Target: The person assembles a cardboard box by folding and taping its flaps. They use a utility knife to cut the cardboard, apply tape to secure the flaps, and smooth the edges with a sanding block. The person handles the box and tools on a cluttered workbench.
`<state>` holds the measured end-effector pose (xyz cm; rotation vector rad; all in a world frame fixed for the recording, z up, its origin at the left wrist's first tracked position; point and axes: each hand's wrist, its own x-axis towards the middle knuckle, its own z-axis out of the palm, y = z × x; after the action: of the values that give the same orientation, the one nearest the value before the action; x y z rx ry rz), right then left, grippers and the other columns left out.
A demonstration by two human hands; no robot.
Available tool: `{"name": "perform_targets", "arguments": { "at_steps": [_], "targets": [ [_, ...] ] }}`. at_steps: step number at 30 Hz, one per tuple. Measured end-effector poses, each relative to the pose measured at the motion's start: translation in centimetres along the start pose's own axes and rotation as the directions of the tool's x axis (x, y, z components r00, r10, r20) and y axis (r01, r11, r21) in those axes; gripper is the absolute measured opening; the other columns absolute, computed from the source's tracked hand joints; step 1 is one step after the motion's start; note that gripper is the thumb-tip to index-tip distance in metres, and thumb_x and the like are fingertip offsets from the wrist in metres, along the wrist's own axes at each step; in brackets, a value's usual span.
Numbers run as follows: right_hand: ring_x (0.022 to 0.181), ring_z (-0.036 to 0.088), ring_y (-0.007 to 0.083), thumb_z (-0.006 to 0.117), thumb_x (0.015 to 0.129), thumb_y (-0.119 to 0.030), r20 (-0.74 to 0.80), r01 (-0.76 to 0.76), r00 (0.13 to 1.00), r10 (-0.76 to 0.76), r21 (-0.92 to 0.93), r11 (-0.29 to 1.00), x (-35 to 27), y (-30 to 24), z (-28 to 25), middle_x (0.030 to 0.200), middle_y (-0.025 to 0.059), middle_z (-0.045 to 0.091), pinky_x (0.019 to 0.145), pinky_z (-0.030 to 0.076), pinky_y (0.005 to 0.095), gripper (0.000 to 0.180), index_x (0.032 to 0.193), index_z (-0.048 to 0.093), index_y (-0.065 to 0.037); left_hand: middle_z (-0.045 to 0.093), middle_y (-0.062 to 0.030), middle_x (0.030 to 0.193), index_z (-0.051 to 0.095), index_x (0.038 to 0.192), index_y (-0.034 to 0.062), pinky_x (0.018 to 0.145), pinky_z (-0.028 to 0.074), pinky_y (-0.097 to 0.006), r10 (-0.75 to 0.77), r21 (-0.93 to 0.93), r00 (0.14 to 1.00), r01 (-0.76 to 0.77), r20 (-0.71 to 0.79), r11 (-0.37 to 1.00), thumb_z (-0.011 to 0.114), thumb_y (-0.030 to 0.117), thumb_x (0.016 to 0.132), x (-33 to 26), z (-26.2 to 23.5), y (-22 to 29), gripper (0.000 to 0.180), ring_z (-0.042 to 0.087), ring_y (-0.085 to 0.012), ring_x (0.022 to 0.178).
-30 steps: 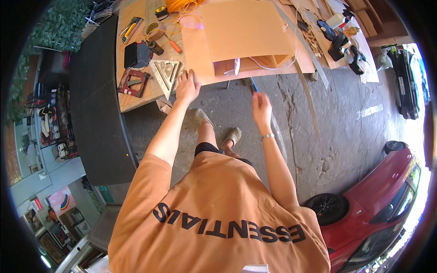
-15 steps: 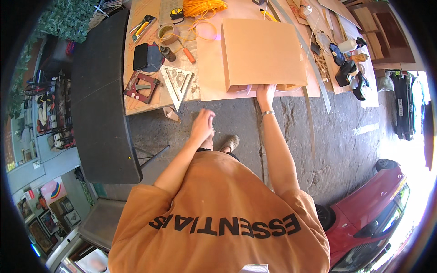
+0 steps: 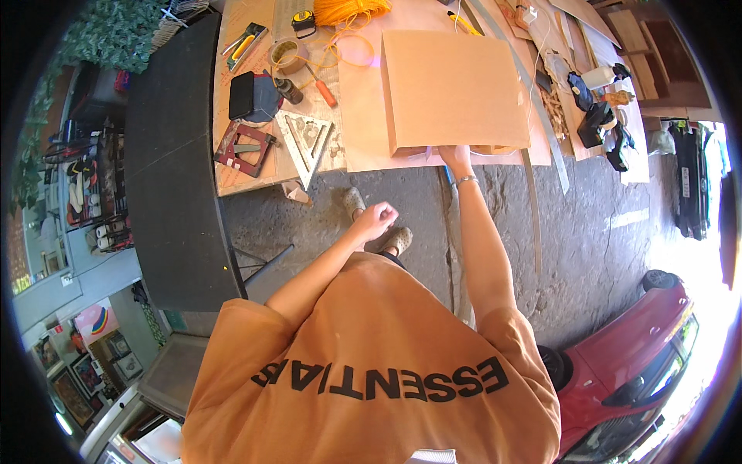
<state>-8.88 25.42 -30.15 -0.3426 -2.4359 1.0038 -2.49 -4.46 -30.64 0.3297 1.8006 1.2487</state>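
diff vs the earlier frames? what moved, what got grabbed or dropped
Left hand came off the bench and drew back toward the body, now loosely closed and holding nothing visible. Right hand moved up to the near edge of the brown board; the grip itself is hidden. The set square, tape roll and screwdriver lie as before.
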Motion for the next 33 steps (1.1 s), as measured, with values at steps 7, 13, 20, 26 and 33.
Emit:
{"name": "perform_targets", "arguments": {
  "at_steps": [7,13,20,26,33],
  "targets": [
    [0.096,0.069,0.0425,0.071,0.088,-0.017,0.04,-0.033,0.999,0.037,-0.112,0.993,-0.2,1.1,1.2,0.099,0.0193,0.075,0.085,0.052,0.0519,0.02,0.102,0.073,-0.003,0.068,-0.0034,0.093,0.068,0.106,0.0069,0.065,0.051,-0.027,-0.132,-0.363,0.99,0.139,0.046,0.921,0.06,0.03,0.105,2.9,2.0,8.6,0.024,0.064,-0.0123,0.076],
    [0.098,0.069,0.0432,0.067,0.091,-0.023,-0.002,-0.005,1.0,0.005,-0.18,0.984,-0.4,1.2,2.1,0.101,0.0203,0.075,0.087,0.052,0.0538,0.024,0.104,0.075,-0.005,0.069,-0.0044,0.102,0.064,0.12,0.0095,0.073,0.053,-0.036,-0.272,-0.645,0.962,0.23,0.035,0.729,0.044,0.048,0.11,5.5,3.1,12.5,0.044,0.068,-0.0185,0.08],
    [0.1,0.069,0.043,0.063,0.094,-0.027,0.169,-0.15,0.969,0.182,-0.183,0.972,-0.8,1.8,2.5,0.103,0.0211,0.075,0.084,0.053,0.0531,0.028,0.106,0.075,-0.006,0.07,-0.0047,0.102,0.063,0.118,0.0099,0.072,0.054,-0.037,-0.299,-0.665,0.953,0.193,-0.047,0.721,0.045,0.052,0.109,8.2,4.0,13.6,0.047,0.069,-0.0192,0.083],
    [0.096,0.07,0.0415,0.062,0.094,-0.025,0.108,-0.166,0.978,0.178,-0.109,0.98,-1.0,2.3,3.2,0.101,0.0202,0.076,0.081,0.054,0.0521,0.026,0.105,0.075,-0.005,0.072,-0.0037,0.098,0.064,0.112,0.0103,0.071,0.054,-0.036,-0.311,-0.676,0.946,0.17,-0.093,0.717,0.05,0.049,0.108,8.9,4.7,13.1,0.042,0.07,-0.0179,0.083],
    [0.1,0.069,0.0427,0.063,0.094,-0.027,0.114,-0.177,0.976,0.183,-0.062,0.982,-0.9,1.3,2.2,0.103,0.0219,0.075,0.083,0.053,0.052,0.03,0.107,0.075,-0.003,0.073,-0.0048,0.1,0.066,0.109,0.0099,0.07,0.054,-0.035,-0.317,-0.664,0.942,0.168,-0.11,0.729,0.051,0.042,0.107,9.0,4.6,13.1,0.036,0.071,-0.0176,0.083]
  ]
}}
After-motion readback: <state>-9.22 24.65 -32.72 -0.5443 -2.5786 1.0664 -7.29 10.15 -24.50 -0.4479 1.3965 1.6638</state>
